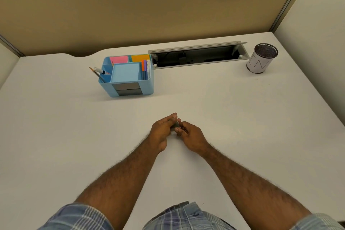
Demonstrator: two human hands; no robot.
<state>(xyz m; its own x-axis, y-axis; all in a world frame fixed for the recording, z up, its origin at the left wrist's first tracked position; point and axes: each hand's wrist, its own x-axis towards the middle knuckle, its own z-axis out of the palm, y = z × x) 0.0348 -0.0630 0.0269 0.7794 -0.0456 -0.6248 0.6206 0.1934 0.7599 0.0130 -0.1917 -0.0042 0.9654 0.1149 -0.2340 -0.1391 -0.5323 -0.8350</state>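
Note:
My left hand and my right hand meet over the middle of the white desk. Between their fingertips sits a small dark object, mostly hidden by the fingers, so what it is I cannot tell. The fingers of both hands curl round it. A light blue desk organizer stands further back on the left, with pink, orange and blue sticky notes, a pencil, a white pen and coloured markers in its compartments.
A black mesh pen cup wrapped in white paper stands at the back right. An open cable tray is sunk into the desk behind the organizer. Tan partition walls close off the back and the sides.

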